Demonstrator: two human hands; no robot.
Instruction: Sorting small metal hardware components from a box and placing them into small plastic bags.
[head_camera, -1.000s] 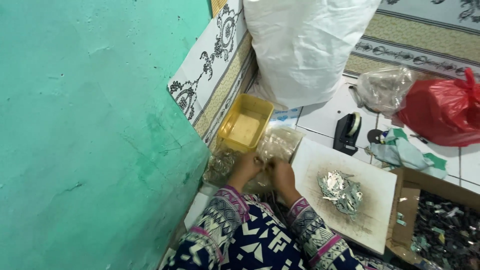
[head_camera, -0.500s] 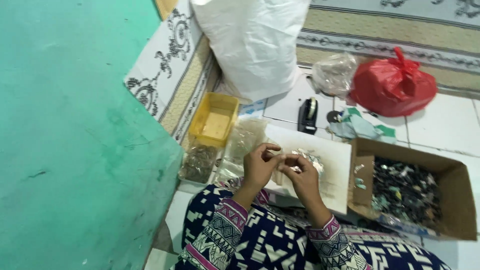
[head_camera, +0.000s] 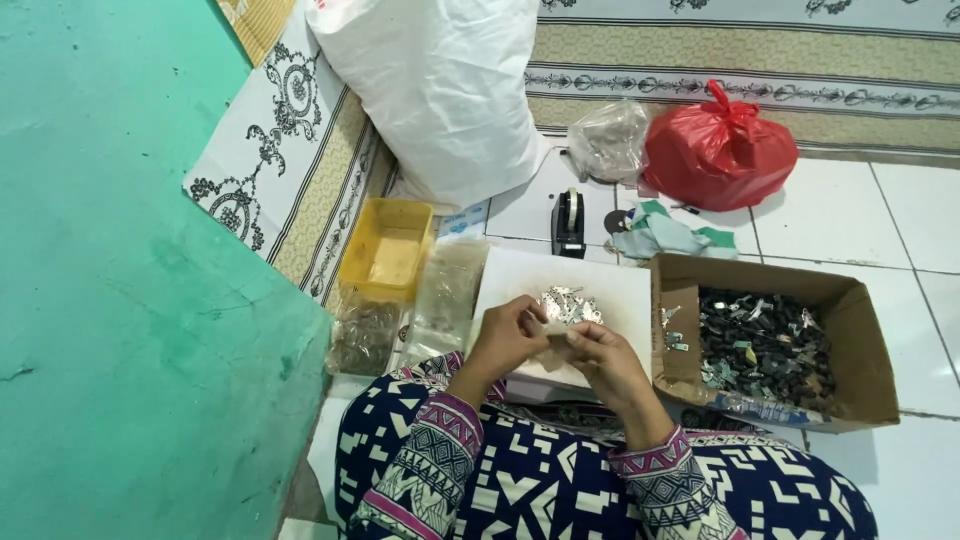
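While pinched, small clear bag (head_camera: 556, 338)

A small pale clear packet (head_camera: 556, 338) is pinched between both hands, above the near edge of the white board (head_camera: 620, 290); a heap of small silvery pieces (head_camera: 567, 303) lies at the board's middle.

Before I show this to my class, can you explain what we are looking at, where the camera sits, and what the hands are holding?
The picture comes from a camera worn on a person's head, looking down at their own lap and hands. No machine is involved. The left hand and right hand meet over a white board and pinch a small pale piece between them; what it is cannot be told. A heap of small silvery bits lies on the board. To the right stands a cardboard box of dark small parts. On the tiled floor are a yellow tray, a tape dispenser, a red bag and a big white sack.
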